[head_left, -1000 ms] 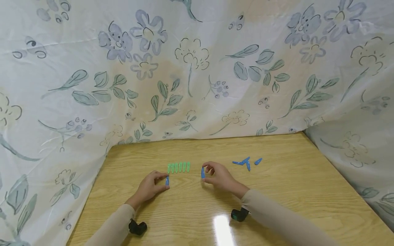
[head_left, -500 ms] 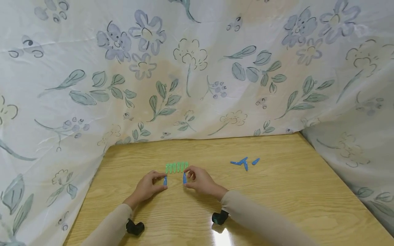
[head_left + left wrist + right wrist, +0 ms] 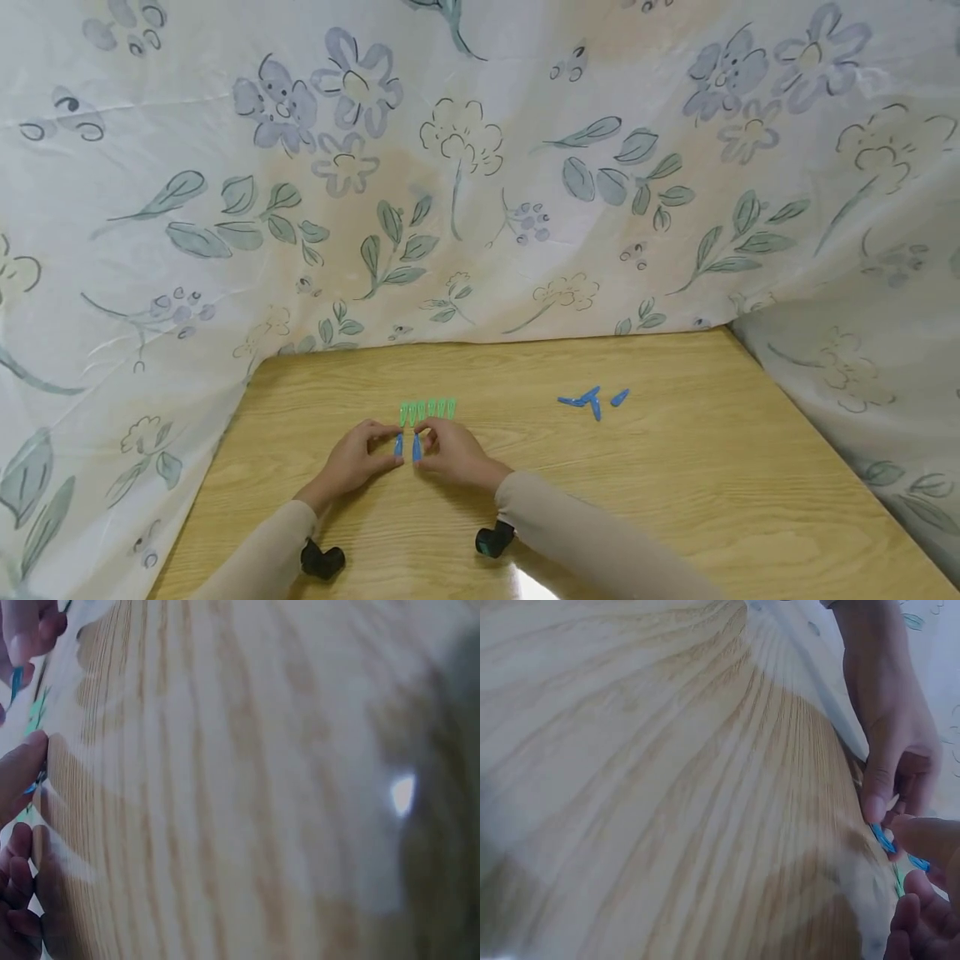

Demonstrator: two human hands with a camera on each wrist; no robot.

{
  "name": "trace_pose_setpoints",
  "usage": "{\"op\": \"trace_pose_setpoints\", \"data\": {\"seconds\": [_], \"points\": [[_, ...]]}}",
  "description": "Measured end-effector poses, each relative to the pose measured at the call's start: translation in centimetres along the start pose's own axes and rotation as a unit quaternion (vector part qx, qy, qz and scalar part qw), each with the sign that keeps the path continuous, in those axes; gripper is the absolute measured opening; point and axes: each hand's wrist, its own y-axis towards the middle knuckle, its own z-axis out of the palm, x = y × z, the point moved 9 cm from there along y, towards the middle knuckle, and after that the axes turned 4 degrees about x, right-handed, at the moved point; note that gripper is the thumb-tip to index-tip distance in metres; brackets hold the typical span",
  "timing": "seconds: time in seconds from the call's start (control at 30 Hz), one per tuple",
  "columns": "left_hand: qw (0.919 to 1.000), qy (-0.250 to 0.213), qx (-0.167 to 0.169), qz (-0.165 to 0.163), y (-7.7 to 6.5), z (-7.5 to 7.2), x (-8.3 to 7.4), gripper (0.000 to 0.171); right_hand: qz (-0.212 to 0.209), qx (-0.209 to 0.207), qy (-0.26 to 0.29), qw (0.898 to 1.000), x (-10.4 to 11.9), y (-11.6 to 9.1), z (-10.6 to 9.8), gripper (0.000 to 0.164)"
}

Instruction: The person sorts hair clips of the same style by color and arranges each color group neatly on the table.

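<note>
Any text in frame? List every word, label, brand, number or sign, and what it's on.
None readable.
Cloth: printed flowers and leaves, no lettering visible.
Blue clips and green clips: too small to tell if marked.
Black wrist devices: no legible marking.

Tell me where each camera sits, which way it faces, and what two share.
Head: worn on the head, facing forward and down at the table, green clips and floral cloth; both sleeves, left grip and right grip show.
Left wrist: worn there, looking low across the table; fingers of both grips at left.
Right wrist: worn there, likewise low across the table; both grips at right.
Shared: head and right wrist show blue clips in both grips.
</note>
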Motion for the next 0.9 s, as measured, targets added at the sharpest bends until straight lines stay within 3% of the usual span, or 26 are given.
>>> {"op": "trace_pose_setpoints", "data": {"seconds": [0.5, 0.9], "points": [[0.9999, -0.003, 0.002, 0.014, -0.1, -0.1, -0.6, 0.046, 0.038, -0.008, -0.066, 0.997, 0.6, 1.5, 0.9, 0.042], [0.9999, 0.000, 0.006, 0.011, -0.2, 0.1, -0.1, 0.047, 0.050, 0.002, -0.061, 0.997, 0.4, 1.9, 1.3, 0.050]]}}
